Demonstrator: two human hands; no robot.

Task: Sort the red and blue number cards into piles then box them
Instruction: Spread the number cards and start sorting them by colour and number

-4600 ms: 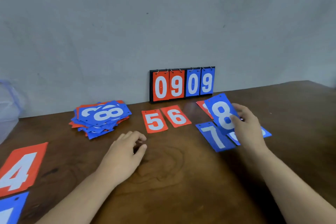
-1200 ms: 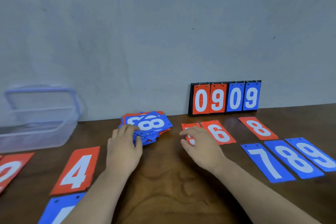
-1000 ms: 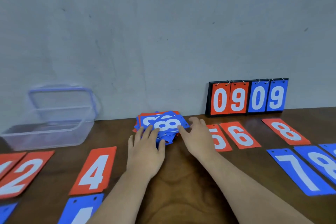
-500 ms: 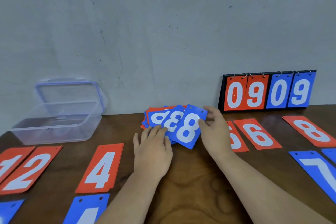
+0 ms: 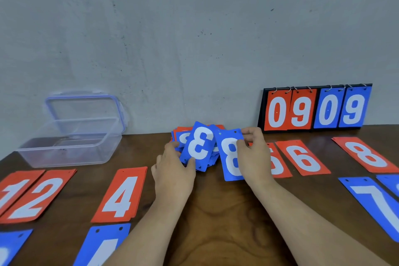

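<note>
Both hands are busy at the mixed pile of cards by the wall. The left hand pinches a blue 3 card by its near end, thumb on the face and fingers behind its left edge. The card rises off the pile, its long axis pointing away from the person with the far end leaning a little right. The right hand pinches a blue 8 card along its right edge, thumb on the face. That card's long axis also runs away from the person, punched holes at the far end, and most of it sticks out to the left of the hand. The two blue cards are side by side, just touching. A clear box stands open, well to the left on the table.
</note>
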